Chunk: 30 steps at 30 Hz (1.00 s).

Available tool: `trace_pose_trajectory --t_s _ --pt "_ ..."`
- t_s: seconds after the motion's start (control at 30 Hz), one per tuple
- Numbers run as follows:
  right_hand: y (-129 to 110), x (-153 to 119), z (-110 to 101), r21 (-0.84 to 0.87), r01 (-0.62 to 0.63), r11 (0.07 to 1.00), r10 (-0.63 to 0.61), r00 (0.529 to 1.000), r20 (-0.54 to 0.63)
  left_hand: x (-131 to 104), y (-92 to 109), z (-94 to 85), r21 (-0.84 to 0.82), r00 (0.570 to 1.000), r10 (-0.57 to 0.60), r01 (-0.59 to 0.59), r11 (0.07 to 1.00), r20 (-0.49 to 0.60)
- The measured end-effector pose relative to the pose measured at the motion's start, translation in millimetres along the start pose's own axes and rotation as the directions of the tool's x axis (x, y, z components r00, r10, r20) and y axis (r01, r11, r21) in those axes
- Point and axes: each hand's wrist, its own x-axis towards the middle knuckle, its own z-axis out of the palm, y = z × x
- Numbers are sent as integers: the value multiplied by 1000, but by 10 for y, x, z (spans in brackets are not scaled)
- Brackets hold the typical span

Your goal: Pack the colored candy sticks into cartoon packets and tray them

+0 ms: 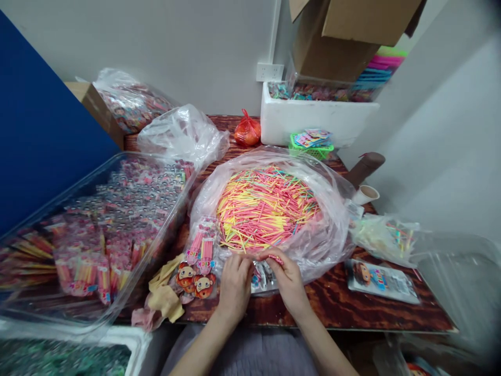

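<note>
A large clear plastic bag, mouth spread wide, sits mid-table, and the loose pink, yellow and green sticks lie heaped inside it. At the bag's near rim, the right hand has its fingers curled around a few pink sticks; the left hand keeps its fingers close together, tips near the right hand's, but I cannot tell what they pinch. A shiny packet lies beneath the hands, at that same rim. On the bag's near-left side, filled stick packets rest against the plastic, with crumpled cloth scraps just beyond them. Further left, the wall of a clear tray bounds that side, running alongside the bag with a narrow gap between. To the bag's right, a paper cup and a small bag of sticks crowd its edge. Near-right of it, wood grain of the table shows between the right forearm and a flat packet, reaching to the front edge.
</note>
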Motion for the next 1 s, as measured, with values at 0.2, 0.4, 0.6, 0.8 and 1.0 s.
trace_pose_trajectory --t_s 0.2,0.4,0.6,0.8,1.0 --pt "-66 -16 4 6 -1 1000 2 1000 -11 50 5 -101 -50 999 -40 39 998 -11" --pt "-136 -18 -27 -21 2 1000 -2 1000 -7 155 -69 -259 24 996 -87 87 996 -29" --pt "-130 -20 -17 -46 14 999 -13 1000 9 279 -164 -292 -69 971 -229 224 972 -71" --pt "-129 -20 5 -47 9 999 -8 1000 21 242 -115 -137 -46 997 -83 83 995 -7" --pt "-157 3 10 -34 44 998 -43 999 24 174 -150 -21 -8 1000 5 -5 1000 9"
